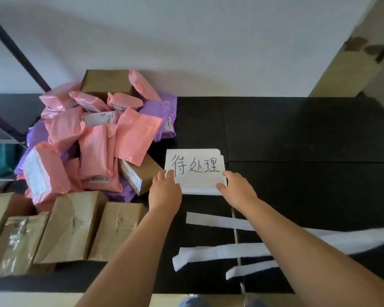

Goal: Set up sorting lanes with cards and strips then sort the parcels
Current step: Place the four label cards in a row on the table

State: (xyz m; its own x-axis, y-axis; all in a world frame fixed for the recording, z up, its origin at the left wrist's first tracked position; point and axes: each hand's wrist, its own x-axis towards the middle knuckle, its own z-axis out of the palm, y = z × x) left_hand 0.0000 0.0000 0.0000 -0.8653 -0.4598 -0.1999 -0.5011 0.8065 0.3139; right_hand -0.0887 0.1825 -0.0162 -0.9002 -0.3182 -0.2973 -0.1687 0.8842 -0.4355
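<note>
Strips (220, 251) lie loose on table (297, 129) | left hand (165, 191), right hand (236, 189) pinch card (195, 167) lower corners | best lay it flat, beside parcels (98, 140)

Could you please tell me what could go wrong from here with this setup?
The parcel pile slumps right beside the card, so a bag might slide onto it. The right forearm crosses over the white strips; pulling back could drag them askew.

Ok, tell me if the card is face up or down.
Face up: handwriting shows on the card, which the left hand and right hand hold by its lower corners.
</note>
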